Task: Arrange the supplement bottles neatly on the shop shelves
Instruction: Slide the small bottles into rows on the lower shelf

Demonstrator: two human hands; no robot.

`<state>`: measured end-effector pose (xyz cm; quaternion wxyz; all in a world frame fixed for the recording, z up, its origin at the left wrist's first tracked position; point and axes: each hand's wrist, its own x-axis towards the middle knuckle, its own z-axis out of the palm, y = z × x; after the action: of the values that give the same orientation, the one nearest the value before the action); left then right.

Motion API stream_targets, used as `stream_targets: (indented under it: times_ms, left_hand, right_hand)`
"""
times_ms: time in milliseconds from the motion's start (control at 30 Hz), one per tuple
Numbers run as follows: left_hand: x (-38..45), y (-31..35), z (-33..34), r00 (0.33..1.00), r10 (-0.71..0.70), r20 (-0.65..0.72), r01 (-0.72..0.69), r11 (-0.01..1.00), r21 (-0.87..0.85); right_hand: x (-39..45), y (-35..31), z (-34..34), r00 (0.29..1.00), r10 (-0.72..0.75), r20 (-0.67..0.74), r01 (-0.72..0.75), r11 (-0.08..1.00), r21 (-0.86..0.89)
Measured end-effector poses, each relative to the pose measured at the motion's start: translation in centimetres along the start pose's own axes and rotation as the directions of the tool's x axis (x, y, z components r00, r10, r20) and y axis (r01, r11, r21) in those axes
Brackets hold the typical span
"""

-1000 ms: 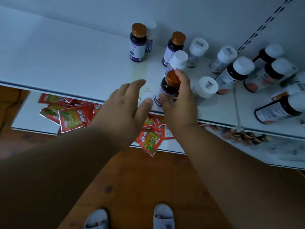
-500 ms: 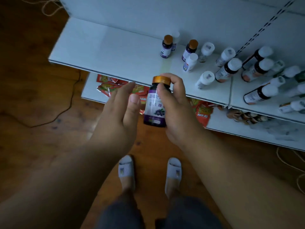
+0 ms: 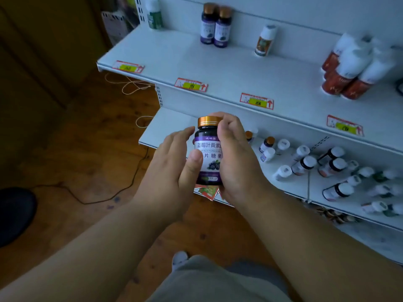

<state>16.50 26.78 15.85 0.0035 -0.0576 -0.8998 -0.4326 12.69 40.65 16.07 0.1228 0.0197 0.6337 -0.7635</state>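
A dark purple-labelled bottle (image 3: 209, 151) with a gold cap is upright in the air in front of the shelves. My right hand (image 3: 236, 158) wraps its right side and cap. My left hand (image 3: 174, 162) touches its left side, thumb on the label. On the upper shelf (image 3: 218, 68) stand two matching purple bottles (image 3: 214, 27) side by side at the back. The lower shelf (image 3: 305, 188) carries several scattered white-capped and gold-capped bottles, some lying down.
A white bottle (image 3: 265, 41) and a green-labelled bottle (image 3: 154, 16) stand on the upper shelf, with a cluster of red bottles (image 3: 349, 70) at right. Price tags (image 3: 256, 101) line its front edge. Cables (image 3: 130, 83) lie on the wooden floor. Red packets (image 3: 207, 191) sit below.
The purple bottle was picked off the lower shelf and raised, with my left hand closing onto it. My view has lifted, so the upper shelf now shows.
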Motion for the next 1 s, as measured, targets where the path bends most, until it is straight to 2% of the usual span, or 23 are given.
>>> stream_targets:
  times_ms: [233, 367, 467, 600, 733, 867, 1000]
  left_hand:
    - [5.4, 0.7, -4.4, 0.998, 0.066, 0.0, -0.065, 0.993, 0.097]
    - [11.9, 1.6, -4.9, 0.992, 0.119, 0.034, -0.123, 0.976, 0.179]
    - [17.1, 1.3, -4.6, 0.988, 0.15, 0.028, -0.152, 0.957, 0.248]
    - [22.5, 0.0, -5.5, 0.983, 0.156, 0.096, -0.181, 0.914, 0.364]
    - [28.6, -2.5, -7.0, 0.981, 0.104, 0.165, -0.171, 0.866, 0.469]
    - [35.0, -5.9, -8.4, 0.961, 0.069, 0.269, -0.216, 0.793, 0.569]
    - [41.1, -8.9, -8.9, 0.904, 0.047, 0.425, -0.332, 0.705, 0.627]
  right_hand:
    - [4.6, -5.4, 1.8, 0.987, -0.145, -0.065, 0.146, 0.989, 0.021]
    - [9.7, -8.0, 0.5, 0.975, -0.195, -0.11, 0.192, 0.981, -0.03]
    - [14.3, -9.7, -0.9, 0.975, -0.206, -0.086, 0.2, 0.977, -0.069]
    - [20.0, -11.0, -1.7, 0.962, -0.234, -0.142, 0.204, 0.959, -0.197]
    - [25.8, -12.0, -1.3, 0.942, -0.311, -0.124, 0.248, 0.896, -0.368]
    - [31.6, -12.4, 0.6, 0.936, -0.321, -0.147, 0.176, 0.785, -0.594]
    - [36.3, -11.8, 2.1, 0.879, -0.415, -0.234, 0.103, 0.645, -0.757]
